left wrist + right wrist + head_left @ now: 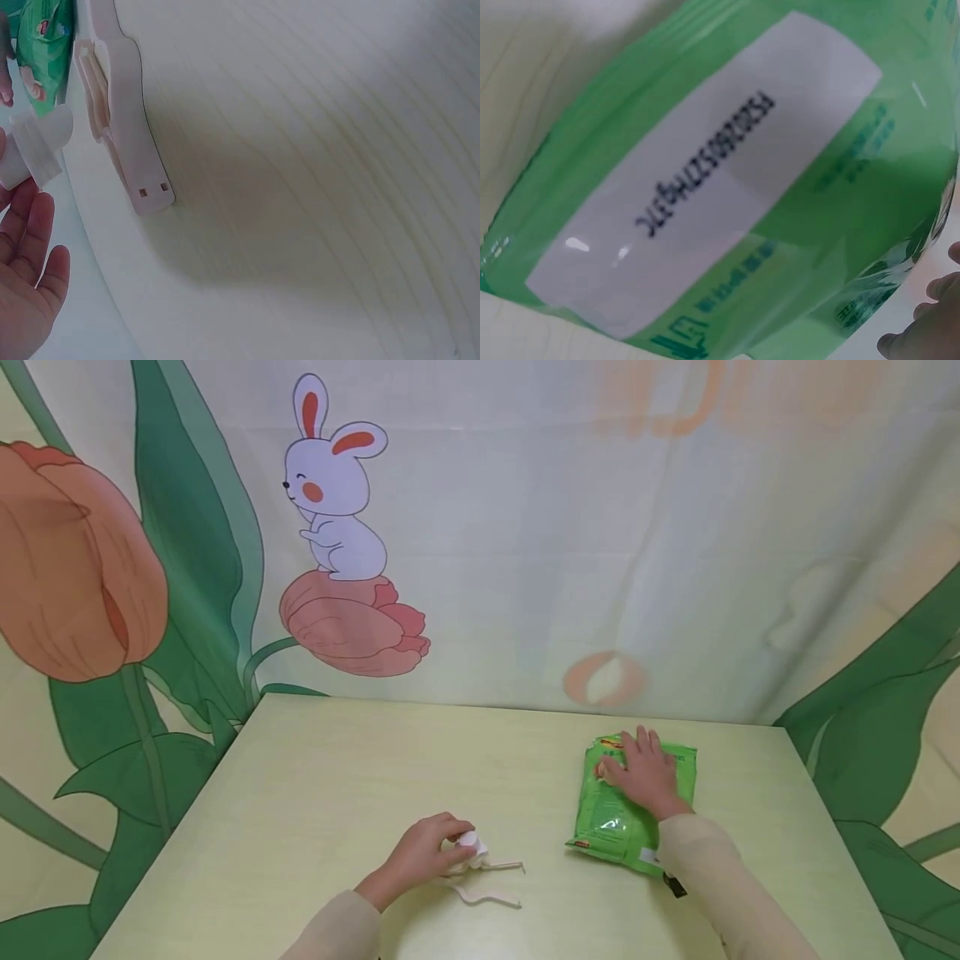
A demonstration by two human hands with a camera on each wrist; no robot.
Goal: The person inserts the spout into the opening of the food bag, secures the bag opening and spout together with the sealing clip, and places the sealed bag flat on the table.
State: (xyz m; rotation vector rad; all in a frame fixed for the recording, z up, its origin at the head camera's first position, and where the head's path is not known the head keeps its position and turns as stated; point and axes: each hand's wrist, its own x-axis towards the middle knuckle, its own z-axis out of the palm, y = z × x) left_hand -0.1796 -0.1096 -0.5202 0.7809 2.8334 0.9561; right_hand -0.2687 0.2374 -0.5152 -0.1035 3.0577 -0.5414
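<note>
Green bag (617, 818) lies beneath right hand (647, 777).

Head view: backdrop (495, 568), 12 o'clock; printed rabbit (337, 485), 11 o'clock; orange tulip (71, 568), 9 o'clock; leaves (885, 752), 3 o'clock; table (337, 768), 6 o'clock.

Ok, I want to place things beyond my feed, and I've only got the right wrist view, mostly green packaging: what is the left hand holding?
Observer: The left hand pinches a small white piece with a rounded end.
Operator: Is anything else close to that hand?
Observer: Yes, the left wrist view shows a pale strip with two small holes at one end.
Operator: And where is the green package from there?
Observer: In the head view, the green package lies to the right of the left hand.
</note>
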